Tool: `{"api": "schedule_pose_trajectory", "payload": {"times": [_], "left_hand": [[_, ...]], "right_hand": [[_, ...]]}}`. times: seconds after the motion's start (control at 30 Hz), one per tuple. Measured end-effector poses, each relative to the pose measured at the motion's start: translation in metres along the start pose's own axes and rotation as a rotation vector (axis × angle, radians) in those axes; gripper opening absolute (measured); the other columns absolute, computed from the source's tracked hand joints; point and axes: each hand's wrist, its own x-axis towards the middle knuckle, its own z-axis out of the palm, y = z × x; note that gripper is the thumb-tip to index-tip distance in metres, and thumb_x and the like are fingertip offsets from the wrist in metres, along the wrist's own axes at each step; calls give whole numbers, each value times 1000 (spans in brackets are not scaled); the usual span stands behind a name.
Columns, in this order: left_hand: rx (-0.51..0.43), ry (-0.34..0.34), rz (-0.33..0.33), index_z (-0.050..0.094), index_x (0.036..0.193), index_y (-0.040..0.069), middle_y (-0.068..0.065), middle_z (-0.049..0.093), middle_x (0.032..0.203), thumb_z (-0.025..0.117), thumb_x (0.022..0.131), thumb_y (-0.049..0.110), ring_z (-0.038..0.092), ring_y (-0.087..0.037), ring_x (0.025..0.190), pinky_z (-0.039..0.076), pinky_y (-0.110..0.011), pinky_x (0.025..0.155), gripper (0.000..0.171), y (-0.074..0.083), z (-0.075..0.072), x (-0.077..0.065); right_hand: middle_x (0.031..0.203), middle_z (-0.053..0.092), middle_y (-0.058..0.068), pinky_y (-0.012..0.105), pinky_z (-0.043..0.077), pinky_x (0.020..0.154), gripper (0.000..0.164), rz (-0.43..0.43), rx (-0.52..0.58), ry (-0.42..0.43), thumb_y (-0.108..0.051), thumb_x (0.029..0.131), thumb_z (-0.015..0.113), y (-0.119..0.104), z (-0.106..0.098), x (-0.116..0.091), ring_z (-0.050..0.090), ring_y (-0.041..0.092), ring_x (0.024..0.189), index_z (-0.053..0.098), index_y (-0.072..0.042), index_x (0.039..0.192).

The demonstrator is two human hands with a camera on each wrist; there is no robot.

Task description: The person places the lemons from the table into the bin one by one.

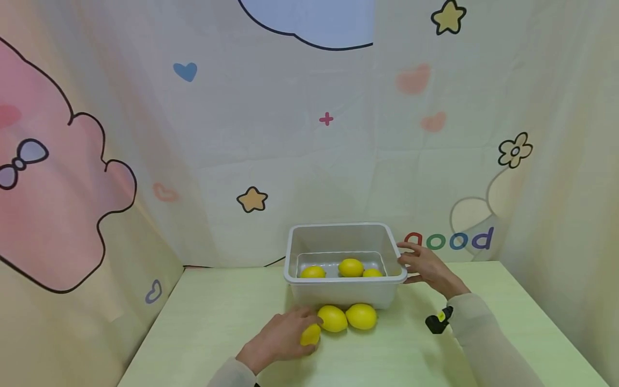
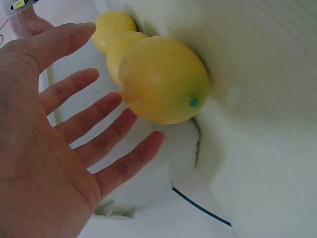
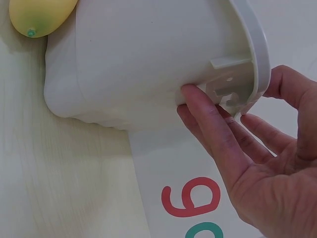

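Observation:
My left hand (image 1: 285, 334) reaches over the leftmost yellow lemon (image 1: 310, 335) on the table. In the left wrist view its fingers are spread and almost straight, with the fingertips (image 2: 157, 141) close beside the green-tipped lemon (image 2: 166, 82). Two more lemons (image 1: 332, 319) (image 1: 361, 316) sit in line to the right, along the front of a pale grey plastic bin (image 1: 345, 293). My right hand (image 1: 430, 269) holds the bin's right rim, its fingers (image 3: 198, 101) under the lip against the outer wall. Inside the bin lie three visible lemons (image 1: 351, 267).
The pale wooden table (image 1: 213, 317) extends on both sides of the bin. A printed fabric curtain (image 1: 271, 145) hangs right behind the bin, with more fabric at both sides. A black wrist device (image 1: 439, 321) is worn at my right sleeve.

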Motion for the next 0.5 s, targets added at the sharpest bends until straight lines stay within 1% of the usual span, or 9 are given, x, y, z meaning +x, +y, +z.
{"api": "schedule_pose_trajectory", "payload": {"times": [0.2, 0.37, 0.5], "left_hand": [[-13, -33, -26, 57, 120, 34, 6, 52, 130, 70, 78, 43, 51, -17, 116, 52, -42, 79, 45, -5, 9, 0], [-9, -47, -28, 56, 121, 33, 7, 49, 127, 71, 77, 45, 51, -16, 112, 51, -39, 77, 48, -9, 16, 2], [-2, -60, -35, 55, 119, 32, 6, 49, 126, 71, 77, 45, 51, -16, 112, 51, -40, 78, 47, -11, 20, 5]], "right_hand": [[141, 40, 25, 43, 57, 78, 60, 9, 0, -1, -23, 93, 54, 1, -1, 1, 59, 40, 109, 27, -14, 146], [141, 39, 25, 42, 57, 78, 60, 7, 0, -3, -23, 93, 53, 0, 0, 1, 58, 41, 110, 27, -15, 146], [141, 40, 25, 42, 57, 78, 60, 9, 9, -6, -23, 93, 53, 0, 1, 1, 57, 42, 112, 28, -15, 146]]}}
